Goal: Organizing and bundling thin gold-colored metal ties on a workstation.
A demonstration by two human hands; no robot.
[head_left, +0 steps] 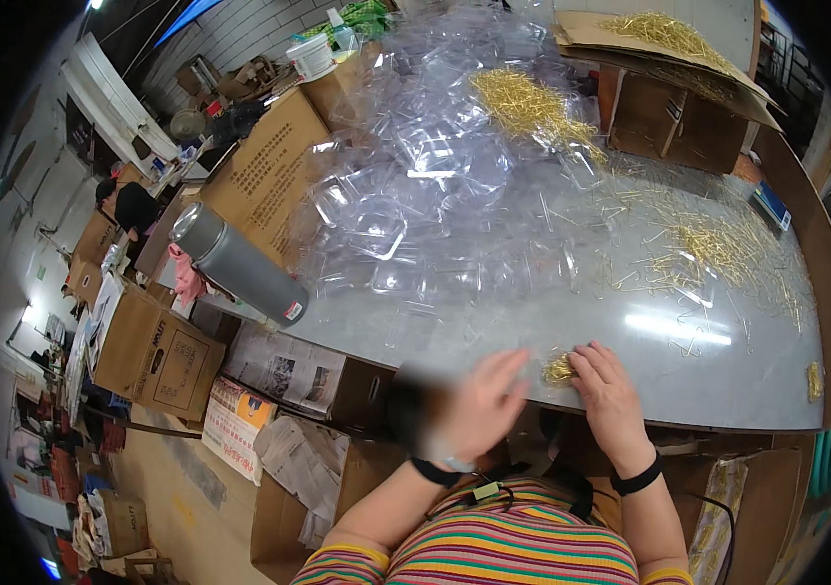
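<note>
Reference: dark-grey cylindrical bottle (240, 265). Below it, an open brown cardboard box (279, 522) contained crumpled newspaper (300, 466). To its upper right, heaped clear moulded plastic shells (444, 161) bore a gold wire pile (532, 105). Right and below the bottle, a small shiny bundle of thin gold wire pieces (559, 370) lay near the table's front edge. Right hand (610, 390): fingers touched the bundle; pinch could not be determined. Left hand (482, 409): blurred, fingers parted, left of the bundle. Grey, glossy table (581, 327) extended right of the bottle; a dark-clad person (135, 207) was visible to its upper left.
</note>
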